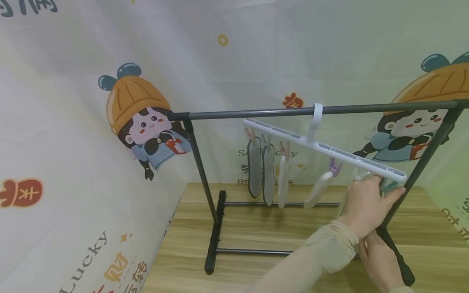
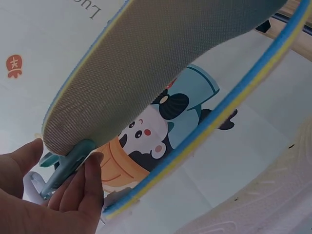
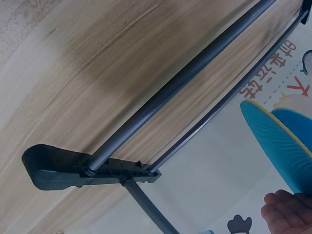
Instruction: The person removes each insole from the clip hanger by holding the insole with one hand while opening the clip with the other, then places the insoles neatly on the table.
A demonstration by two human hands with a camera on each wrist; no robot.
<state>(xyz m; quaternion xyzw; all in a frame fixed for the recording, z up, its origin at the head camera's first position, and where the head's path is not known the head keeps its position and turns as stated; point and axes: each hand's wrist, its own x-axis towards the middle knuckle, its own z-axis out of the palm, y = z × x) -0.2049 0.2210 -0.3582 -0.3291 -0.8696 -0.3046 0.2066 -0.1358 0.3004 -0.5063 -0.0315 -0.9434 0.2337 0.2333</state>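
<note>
A white clip hanger (image 1: 326,147) hangs tilted from the dark rack bar (image 1: 234,113), its right end lower. Near that end my left hand (image 1: 366,205) pinches a green clothespin (image 2: 70,163) at the tip of a mesh-faced insole (image 2: 126,73). Beside it runs the blue-and-yellow edge of another insole (image 2: 219,122). Below, my right hand (image 1: 382,262) is partly covered by the left arm. In the right wrist view its fingertips lie by a blue insole (image 3: 278,146); whether they grip it is hidden. Grey insoles (image 1: 254,169) and pale insoles (image 1: 319,189) hang from other clothespins.
The rack's slanted right leg (image 1: 421,162) stands close to both hands. Its left leg (image 1: 201,171), black feet (image 1: 210,260) and lower crossbars (image 1: 253,252) rest on the wood-grain surface (image 1: 183,244). A printed cloth (image 1: 66,134) covers the walls.
</note>
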